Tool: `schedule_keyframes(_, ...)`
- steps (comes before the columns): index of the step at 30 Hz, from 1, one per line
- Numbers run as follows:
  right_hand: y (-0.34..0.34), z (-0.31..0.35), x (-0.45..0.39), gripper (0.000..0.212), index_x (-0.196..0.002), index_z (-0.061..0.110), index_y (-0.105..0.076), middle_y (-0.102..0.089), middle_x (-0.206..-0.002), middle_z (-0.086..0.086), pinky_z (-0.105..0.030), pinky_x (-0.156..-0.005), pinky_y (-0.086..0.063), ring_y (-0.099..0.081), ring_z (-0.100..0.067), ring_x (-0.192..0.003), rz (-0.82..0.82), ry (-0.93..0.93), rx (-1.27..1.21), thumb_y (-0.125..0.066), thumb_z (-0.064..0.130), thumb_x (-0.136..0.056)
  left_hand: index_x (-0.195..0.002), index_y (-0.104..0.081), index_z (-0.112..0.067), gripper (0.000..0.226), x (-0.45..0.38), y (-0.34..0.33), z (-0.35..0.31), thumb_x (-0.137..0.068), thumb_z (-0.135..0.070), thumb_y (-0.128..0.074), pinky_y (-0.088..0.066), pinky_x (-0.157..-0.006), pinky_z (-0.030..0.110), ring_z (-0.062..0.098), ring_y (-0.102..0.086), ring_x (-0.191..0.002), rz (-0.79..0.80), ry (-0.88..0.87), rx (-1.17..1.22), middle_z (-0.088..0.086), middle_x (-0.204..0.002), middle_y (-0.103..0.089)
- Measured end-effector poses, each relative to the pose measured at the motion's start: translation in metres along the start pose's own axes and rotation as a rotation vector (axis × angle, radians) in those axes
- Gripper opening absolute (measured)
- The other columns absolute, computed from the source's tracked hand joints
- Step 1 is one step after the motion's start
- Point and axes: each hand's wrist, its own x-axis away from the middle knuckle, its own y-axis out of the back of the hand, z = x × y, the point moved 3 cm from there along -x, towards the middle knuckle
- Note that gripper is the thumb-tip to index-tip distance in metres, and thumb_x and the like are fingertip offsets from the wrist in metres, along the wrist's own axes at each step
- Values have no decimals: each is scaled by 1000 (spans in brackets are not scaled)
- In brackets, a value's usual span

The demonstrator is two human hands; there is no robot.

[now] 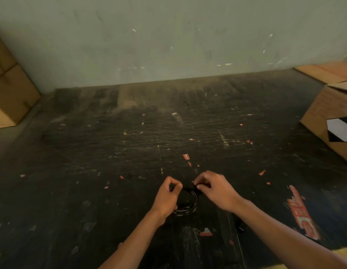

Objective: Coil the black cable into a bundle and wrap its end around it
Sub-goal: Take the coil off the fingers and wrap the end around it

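Black cable [188, 202] already coiled into a small round bundle, low in the middle of the view, just above a dark, scratched surface [110, 152]. Lower arc of the bundle seen best, with pale glints on its strands; impossible to tell whether it touches the surface or hangs slightly over it.

Left hand [167, 197] at the left side of the bundle, fingers curled, thumb and forefinger pinched together at the top of the coil; heel of the hand just beside the lower arc. Right hand [214, 189] at the upper right of the bundle, fingers curled tight, pinching a short piece of cable near the top of the coil. A short straight stretch of cable between the two hands, across the top of the bundle. Exact end of the cable hidden under the right fingers.

Both forearms bare, coming in from the bottom edge and meeting at the bundle.

Around: small red and white scraps [186, 156] scattered over the surface, a torn red label [302, 212] to the right, near the right forearm. Cardboard box [329, 117] at the right edge with a black and white patch on its side; another cardboard box [9, 90] at the left edge. Pale greenish wall [168, 39] behind, scuffed.
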Motion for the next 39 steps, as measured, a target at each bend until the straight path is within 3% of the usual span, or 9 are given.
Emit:
schedule_keyframes(4,0,21,-12,24,-100,29,-62,-67,-97,11,-14,-79,-52,-62,5,-93,-59,162,-1,-68,11,-87,-99,-59,-17,21,4,-6,-14,-103,-32,-45,-44,-53,26,9,-51,-62,78,-39,49,2,-86,-59)
schedule_keyframes(11,0,29,-16,51,-109,46,-37,-68,-92,10,-16,-77,-56,-65,6,-92,-82,231,34,-69,14,-86,-91,-62,-18,30,6,-4,-23,-101,-41,-46,-41,-48,25,4,-49,-52,58,-13,211,-4,-71,-59)
schedule_keyframes(18,-3,48,-8,34,-110,36,-44,-64,-101,9,-28,-81,-56,-61,-2,-95,-52,369,173,-63,14,-90,-76,-60,-19,28,0,-2,-25,-100,-29,-51,-34,-42,23,6,-44,-47,-69,46,235,-2,-67,-58)
schedule_keyframes(22,-8,59,0,36,-121,38,-49,-56,-110,23,-11,-86,-48,-52,11,-104,-42,468,159,-59,19,-93,-89,-61,-8,22,-6,7,-25,-100,-26,-53,-37,-44,25,14,-46,-57,-188,68,333,8,-80,-61)
schedule_keyframes(28,-12,50,-8,23,-111,28,-67,-55,-103,21,-15,-91,-47,-55,7,-102,-54,238,-7,-61,15,-93,-93,-56,0,29,-6,16,-41,-102,-27,-48,-43,-61,37,22,-49,-67,-314,-58,313,13,-80,-55)
schedule_keyframes(31,-14,48,-14,18,-103,29,-66,-66,-98,11,-18,-79,-51,-63,-1,-92,1,118,-145,-60,15,-94,-95,-55,5,32,-5,17,-48,-103,-25,-48,-48,-75,45,24,-52,-77,-333,-153,294,13,-84,-56)
schedule_keyframes(34,-21,49,-17,8,-99,19,-67,-73,-95,-4,-21,-68,-55,-72,-13,-85,84,-88,-501,-61,21,-93,-90,-55,0,29,-6,17,-52,-102,-25,-48,-49,-71,41,20,-53,-73,-341,-231,253,10,-78,-56)
schedule_keyframes(36,-23,49,-19,20,-99,7,-68,-74,-92,-14,-28,-68,-54,-70,-25,-83,76,-215,-722,-65,26,-91,-87,-55,-6,26,-8,16,-54,-102,-26,-48,-52,-69,42,18,-57,-72,-335,-272,228,10,-78,-59)
schedule_keyframes(39,-21,49,-23,19,-101,5,-67,-71,-88,-11,-26,-61,-51,-66,-23,-79,39,-348,-883,-71,18,-87,-84,-56,-16,22,-10,15,-54,-102,-28,-49,-52,-66,35,5,-58,-69,-328,-332,172,0,-76,-61)
